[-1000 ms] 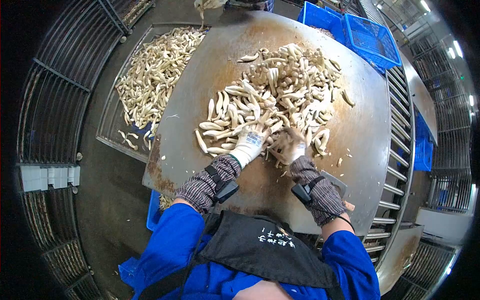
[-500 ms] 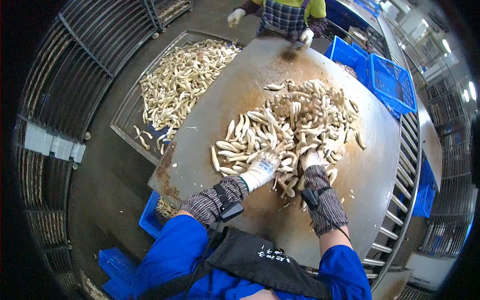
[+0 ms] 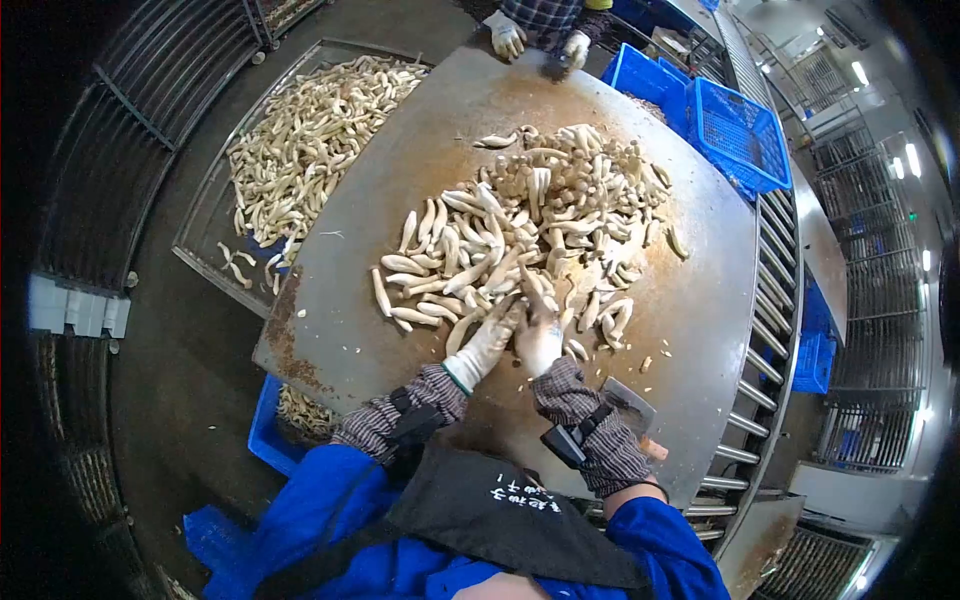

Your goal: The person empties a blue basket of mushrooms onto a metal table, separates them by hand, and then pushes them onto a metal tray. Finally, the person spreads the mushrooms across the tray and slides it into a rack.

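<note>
On the far left, a tray (image 3: 215, 215) of loose mushrooms (image 3: 300, 140) lies below the edge of the round metal counter (image 3: 400, 150). Stems nudged over that left rim could, I judge, drop past the tray onto the floor. The main pile of mushrooms (image 3: 540, 225) covers the middle of the counter, reaching down to both gloved hands at its near edge.

The left hand (image 3: 487, 340) lies flat-ish with its fingers (image 3: 505, 315) stretched and only slightly curled, resting on stems at the pile's near edge; it does not seem to clasp anything. Touching it, the right hand (image 3: 540, 338) has its fingers (image 3: 535, 300) bunched around a mushroom or two, though how firmly I cannot tell. With the hands pressed so close together, a hasty pull could snap brittle stems.

Further right, a cleaver-like blade (image 3: 630, 405) rests by the right forearm; a careless sweep could knock it off. Blue crates (image 3: 720, 125) stand at the counter's far right, near another person's gloved hands (image 3: 540, 40).
</note>
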